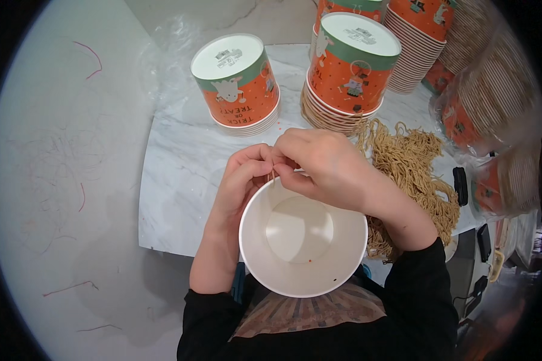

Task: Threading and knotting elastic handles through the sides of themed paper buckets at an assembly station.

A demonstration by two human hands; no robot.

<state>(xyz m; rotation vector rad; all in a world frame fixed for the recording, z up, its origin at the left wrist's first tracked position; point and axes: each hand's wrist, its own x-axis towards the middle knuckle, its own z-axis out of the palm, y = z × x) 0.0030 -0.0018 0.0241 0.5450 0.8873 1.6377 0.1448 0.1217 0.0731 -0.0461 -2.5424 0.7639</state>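
A white-lined paper bucket [301, 274] stands close in front of me, its mouth facing up. My left hand [242, 177] is closed at the bucket's far left rim, thumb and fingertips pinching a thin tan cord [273, 176]. From the right, my right hand [322, 161] reaches over the far rim and pinches the same cord. The fingertips of both hands almost meet there. How the cord passes through the bucket wall is hidden by my fingers. Two small specks lie inside the bucket. Beside my right forearm is a pile of tan cords [412, 174].
Upside-down stacks of orange and green printed buckets stand on the marble-patterned table [180, 180]: a left stack [238, 90], a middle stack [349, 78], others behind. Plastic-wrapped stacks [494, 102] line the right. A small black object [460, 186] lies beside the cords.
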